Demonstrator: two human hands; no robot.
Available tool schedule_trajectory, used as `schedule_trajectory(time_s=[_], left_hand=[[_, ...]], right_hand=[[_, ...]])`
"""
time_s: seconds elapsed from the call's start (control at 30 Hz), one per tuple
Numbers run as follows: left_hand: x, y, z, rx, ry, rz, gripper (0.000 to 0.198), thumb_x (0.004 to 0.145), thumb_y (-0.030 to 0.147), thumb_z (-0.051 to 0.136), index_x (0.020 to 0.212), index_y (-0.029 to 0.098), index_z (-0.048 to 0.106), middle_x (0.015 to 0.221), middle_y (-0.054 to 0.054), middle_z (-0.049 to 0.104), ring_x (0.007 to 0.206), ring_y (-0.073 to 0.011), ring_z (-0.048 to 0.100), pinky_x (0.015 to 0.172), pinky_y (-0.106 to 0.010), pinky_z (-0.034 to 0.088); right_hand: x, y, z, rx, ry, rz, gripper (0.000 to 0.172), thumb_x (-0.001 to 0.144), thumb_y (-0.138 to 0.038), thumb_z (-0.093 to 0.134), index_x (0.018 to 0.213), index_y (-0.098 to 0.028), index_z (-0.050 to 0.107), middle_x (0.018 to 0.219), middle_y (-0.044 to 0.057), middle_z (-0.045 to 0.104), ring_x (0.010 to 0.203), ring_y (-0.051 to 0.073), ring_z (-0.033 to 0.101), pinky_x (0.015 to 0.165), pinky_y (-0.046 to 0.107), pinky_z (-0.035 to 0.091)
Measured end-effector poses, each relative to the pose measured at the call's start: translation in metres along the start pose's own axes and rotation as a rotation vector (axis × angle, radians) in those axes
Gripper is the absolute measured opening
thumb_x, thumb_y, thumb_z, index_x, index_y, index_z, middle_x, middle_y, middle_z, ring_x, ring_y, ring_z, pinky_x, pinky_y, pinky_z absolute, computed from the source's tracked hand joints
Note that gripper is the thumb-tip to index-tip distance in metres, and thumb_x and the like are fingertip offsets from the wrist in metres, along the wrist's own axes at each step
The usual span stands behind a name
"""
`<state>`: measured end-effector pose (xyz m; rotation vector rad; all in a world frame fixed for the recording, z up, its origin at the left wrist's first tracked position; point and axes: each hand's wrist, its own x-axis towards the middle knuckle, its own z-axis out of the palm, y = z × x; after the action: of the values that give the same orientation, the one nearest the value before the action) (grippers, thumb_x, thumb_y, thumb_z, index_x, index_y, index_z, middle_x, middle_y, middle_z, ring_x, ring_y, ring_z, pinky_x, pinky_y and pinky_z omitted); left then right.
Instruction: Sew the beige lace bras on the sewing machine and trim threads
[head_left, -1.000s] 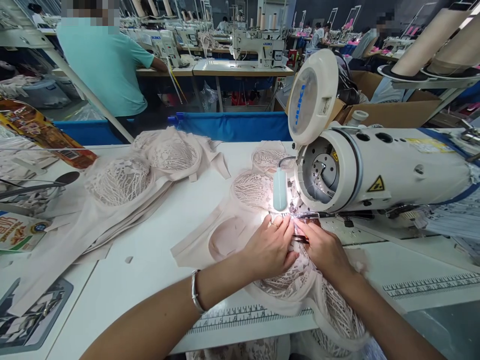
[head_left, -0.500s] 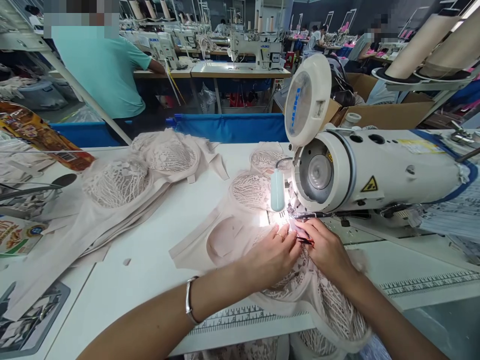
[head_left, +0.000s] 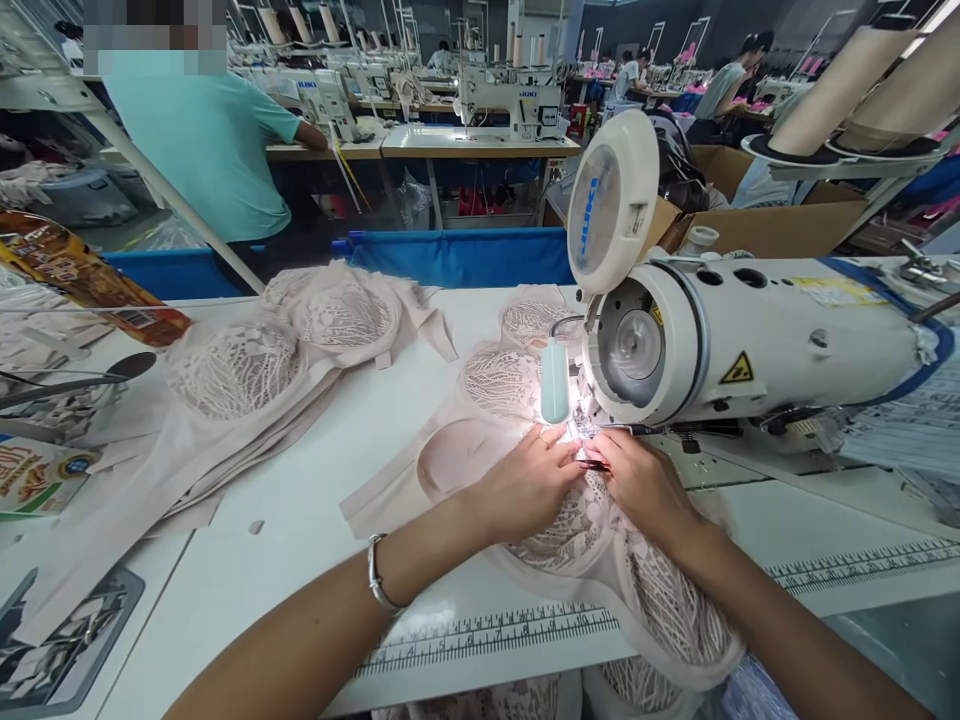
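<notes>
Pale pink lace bras (head_left: 551, 545) lie joined or overlapping under the lit needle area of a white sewing machine (head_left: 765, 330). My left hand (head_left: 529, 480), palm down, has its bent fingertips pressed on the bra fabric just left of the needle. My right hand (head_left: 645, 485) pinches the fabric's edge on the other side, close to the left fingers. A slim dark pointed tool (head_left: 592, 465) pokes out from the right fingers; its exact kind is hidden. A small pale green lamp (head_left: 555, 382) hangs above the seam. Lace cups drape over the table's front edge.
More bras (head_left: 240, 365) are stacked on the left of the white table (head_left: 300, 540). A brown snack packet (head_left: 90, 285) and a grey tray of scraps (head_left: 71, 640) sit at far left. Thread cones (head_left: 844, 90) stand at right. A co-worker in a turquoise shirt (head_left: 195, 150) sits beyond.
Both hands have moved slightly away from me, towards the needle, carrying the bra fabric along. The dark tool has shifted up and left with my right hand.
</notes>
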<state>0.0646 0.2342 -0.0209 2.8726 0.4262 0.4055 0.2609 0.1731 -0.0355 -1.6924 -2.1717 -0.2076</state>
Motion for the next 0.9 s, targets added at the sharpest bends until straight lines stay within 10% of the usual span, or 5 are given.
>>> schedule_trajectory(time_s=[0.2,0.33,0.57,0.7,0.9], left_hand=[[0.000,0.006,-0.001,0.104,0.023,-0.007,0.032,0.096,0.042,0.056,0.102,0.011,0.065,0.114,-0.017,0.062,0.117,-0.0339,0.053,0.100,-0.049,0.044],[-0.001,0.013,0.004,0.153,-0.032,0.131,0.022,0.102,0.025,0.046,0.099,0.012,0.064,0.103,-0.013,0.064,0.094,-0.0238,0.059,0.081,-0.037,0.047],[-0.004,0.014,0.002,0.150,-0.027,0.112,0.031,0.100,0.038,0.053,0.102,0.010,0.065,0.113,-0.017,0.064,0.105,-0.0292,0.058,0.086,-0.040,0.049],[-0.001,0.010,0.003,0.072,-0.031,0.147,0.026,0.102,0.018,0.040,0.102,0.013,0.066,0.106,-0.013,0.068,0.102,-0.0239,0.062,0.094,-0.039,0.048],[-0.001,0.007,0.007,0.000,0.000,0.133,0.032,0.105,0.031,0.041,0.105,0.014,0.068,0.098,-0.011,0.071,0.099,-0.0238,0.063,0.092,-0.040,0.049]], right_hand=[[-0.023,-0.014,-0.023,-0.029,0.028,0.112,0.031,0.084,-0.005,0.045,0.099,-0.024,0.065,0.094,0.002,0.067,0.073,0.018,0.063,0.053,0.027,0.040],[-0.058,-0.026,-0.031,-0.029,0.009,0.212,0.020,0.098,-0.030,0.045,0.084,-0.023,0.057,0.089,0.003,0.060,0.058,0.015,0.058,0.043,0.027,0.034],[-0.062,-0.010,-0.023,-0.023,0.118,0.002,0.039,0.102,-0.031,0.047,0.064,-0.023,0.044,0.058,-0.002,0.052,0.051,0.014,0.052,0.052,0.029,0.034],[-0.044,0.010,-0.026,0.057,0.048,0.014,0.016,0.086,-0.013,0.050,0.093,-0.021,0.061,0.065,-0.004,0.067,0.055,0.014,0.063,0.053,0.025,0.038],[-0.026,0.015,-0.027,-0.053,-0.239,-0.013,0.070,0.072,-0.010,0.054,0.137,-0.034,0.059,0.073,-0.007,0.075,0.057,0.016,0.065,0.051,0.026,0.036]])
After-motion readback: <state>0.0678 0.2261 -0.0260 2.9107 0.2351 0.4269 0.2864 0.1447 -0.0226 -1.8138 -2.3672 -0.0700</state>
